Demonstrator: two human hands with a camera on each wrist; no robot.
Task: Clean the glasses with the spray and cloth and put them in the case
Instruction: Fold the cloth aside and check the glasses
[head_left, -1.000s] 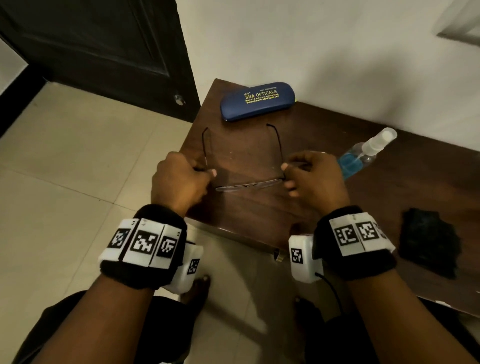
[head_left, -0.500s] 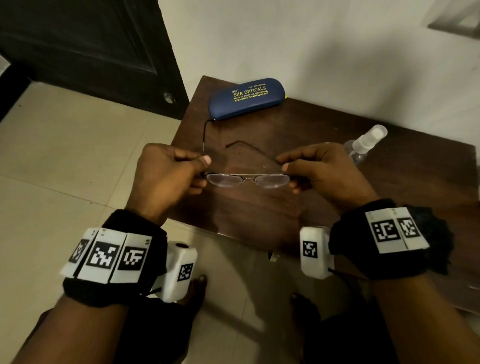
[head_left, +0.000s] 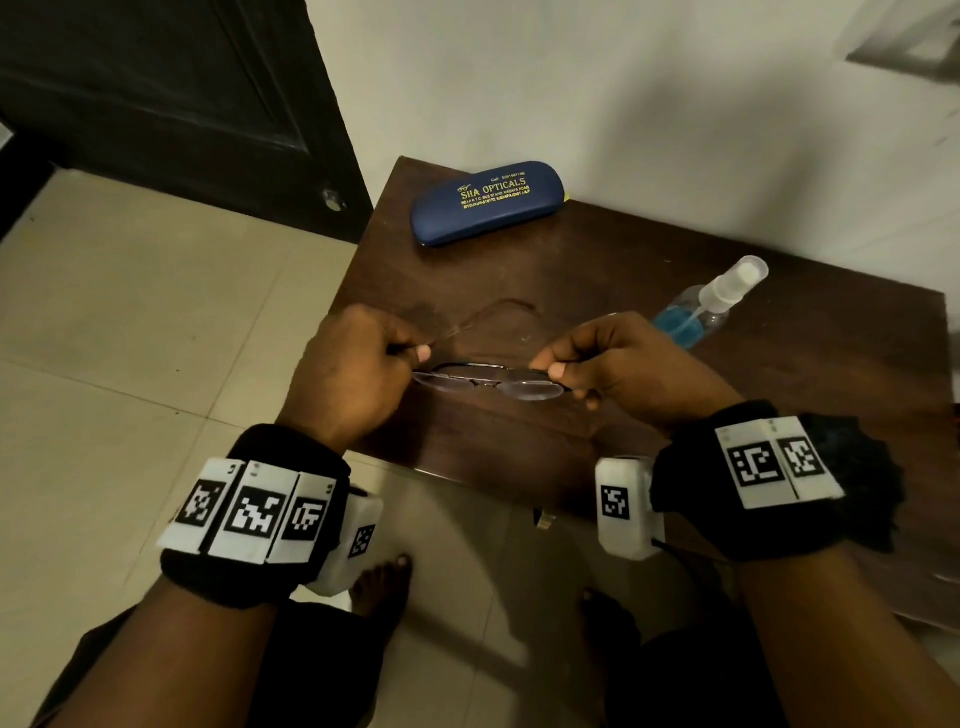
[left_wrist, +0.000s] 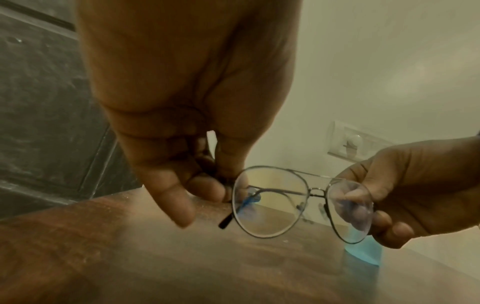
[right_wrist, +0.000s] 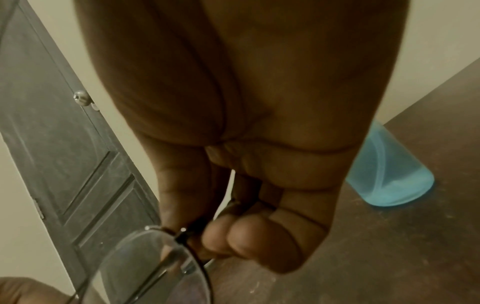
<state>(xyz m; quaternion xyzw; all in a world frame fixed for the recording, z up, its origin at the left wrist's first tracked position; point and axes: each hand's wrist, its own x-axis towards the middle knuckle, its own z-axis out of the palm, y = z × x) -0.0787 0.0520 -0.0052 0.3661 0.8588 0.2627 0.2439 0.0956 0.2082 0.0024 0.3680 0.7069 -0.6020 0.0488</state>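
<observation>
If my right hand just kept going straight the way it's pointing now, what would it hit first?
Probably the left hand. The right hand points leftward along the glasses that both hands pinch by the ends, so the left one lies next in that line. Depth is hard to judge.

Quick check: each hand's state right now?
Left hand: pinches the glasses at their left end.
Right hand: pinches the glasses at their right end.
</observation>
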